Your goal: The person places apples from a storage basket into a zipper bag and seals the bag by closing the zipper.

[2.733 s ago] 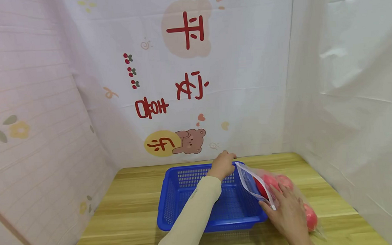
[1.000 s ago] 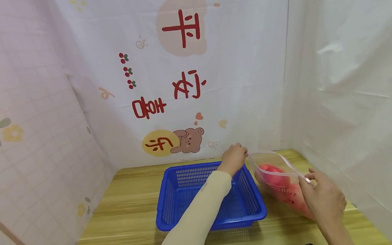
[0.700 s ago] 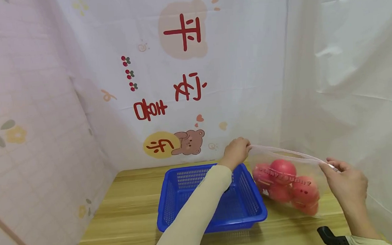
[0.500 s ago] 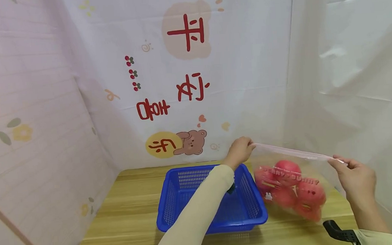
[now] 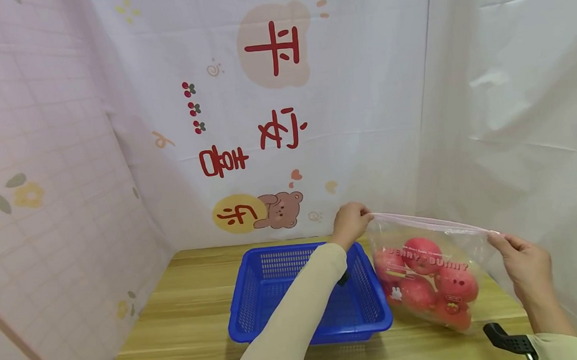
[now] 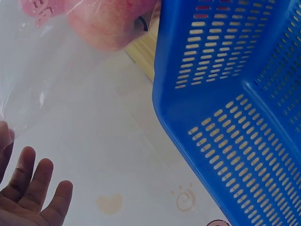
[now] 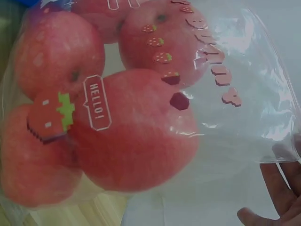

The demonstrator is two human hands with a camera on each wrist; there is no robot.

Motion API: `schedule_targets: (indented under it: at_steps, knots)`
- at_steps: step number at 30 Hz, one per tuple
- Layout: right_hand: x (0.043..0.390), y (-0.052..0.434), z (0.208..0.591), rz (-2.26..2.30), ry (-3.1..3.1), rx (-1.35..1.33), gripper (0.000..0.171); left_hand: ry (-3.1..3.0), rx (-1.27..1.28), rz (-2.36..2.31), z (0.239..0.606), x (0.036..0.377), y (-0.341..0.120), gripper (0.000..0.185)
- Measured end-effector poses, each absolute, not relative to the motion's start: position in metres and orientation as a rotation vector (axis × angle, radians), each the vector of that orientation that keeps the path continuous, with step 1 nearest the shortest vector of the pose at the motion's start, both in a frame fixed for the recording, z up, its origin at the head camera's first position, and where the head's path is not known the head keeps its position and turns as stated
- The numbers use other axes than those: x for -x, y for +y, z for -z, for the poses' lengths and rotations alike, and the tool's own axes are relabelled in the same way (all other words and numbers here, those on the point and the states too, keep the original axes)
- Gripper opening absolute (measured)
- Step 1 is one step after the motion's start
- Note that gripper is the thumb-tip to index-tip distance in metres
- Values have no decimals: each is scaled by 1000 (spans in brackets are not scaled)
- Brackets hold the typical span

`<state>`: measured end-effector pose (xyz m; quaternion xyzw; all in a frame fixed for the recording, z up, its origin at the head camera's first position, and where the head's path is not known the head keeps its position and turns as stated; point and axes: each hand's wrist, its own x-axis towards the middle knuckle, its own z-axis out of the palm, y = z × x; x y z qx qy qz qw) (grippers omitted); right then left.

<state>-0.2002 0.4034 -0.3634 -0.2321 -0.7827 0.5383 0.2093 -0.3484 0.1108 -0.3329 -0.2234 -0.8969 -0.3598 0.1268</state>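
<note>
From the head camera, the left hand (image 5: 352, 223) pinches one top corner of a clear zip bag (image 5: 430, 273), and the right hand (image 5: 524, 267) pinches the other top corner. The bag's top edge is pulled tight between them, and its bottom sits on the wooden table (image 5: 188, 329), just to the right of a blue basket (image 5: 256, 308). Inside the bag are red apples (image 5: 426, 290), piled together at the bottom. The part of the basket that shows has nothing in it. It looks like the step in hand is holding the bag up by its top. The next move probably needs both hands to keep a firm pinch, because the apples look heavy and the plastic looks slippery. From the left wrist camera, the basket wall (image 6: 235, 117) with its many little holes fills the right side. The bag (image 6: 51, 80) is at the upper left with one apple (image 6: 106, 21) showing through it. Some fingers (image 6: 35, 188) point up at the bottom left, straight and holding nothing here; the pinch itself is out of sight. From the right wrist camera, the apples (image 7: 131, 136) press against the bag (image 7: 254, 117), which has small strawberry pictures and a "HELLO!" sticker (image 7: 97, 102). Fingertips (image 7: 277, 188) show at the bottom right by the plastic, but the grip cannot be seen from here.
</note>
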Motion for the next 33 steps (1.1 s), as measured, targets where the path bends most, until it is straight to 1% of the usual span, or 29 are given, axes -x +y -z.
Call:
schedule_targets:
  at_steps: [2, 4, 7, 8, 9, 14, 21, 27, 29, 33]
  knots:
    - [199, 403, 365, -1504, -2157, 635, 66, -2605, 645, 1029, 332, 348, 109, 13]
    - [198, 403, 366, -1540, -2082, 669, 50, -2608, 646, 1012, 332, 348, 109, 14]
    - [198, 401, 366, -1577, -1952, 751, 22, -2624, 626, 1008, 331, 348, 111, 14]
    - [198, 401, 366, -1593, -1904, 774, 14, -2631, 621, 1008, 330, 347, 112, 15]
    - [198, 400, 366, -1606, -1866, 791, 11, -2638, 617, 1009, 330, 347, 113, 15]
    - [193, 397, 363, -1651, -1753, 802, 11, -2671, 599, 899, 325, 347, 115, 15]
    - [186, 382, 361, -1627, -1737, 691, 11, -2657, 552, 701, 321, 349, 114, 15]
    - [186, 371, 366, -1686, -1586, 656, 6, -2646, 522, 770, 326, 349, 115, 16]
    - [187, 370, 367, -1718, -1523, 654, 8, -2651, 543, 805, 326, 348, 115, 18]
    - [186, 368, 366, -1747, -1467, 646, 5, -2661, 592, 831, 325, 347, 114, 25]
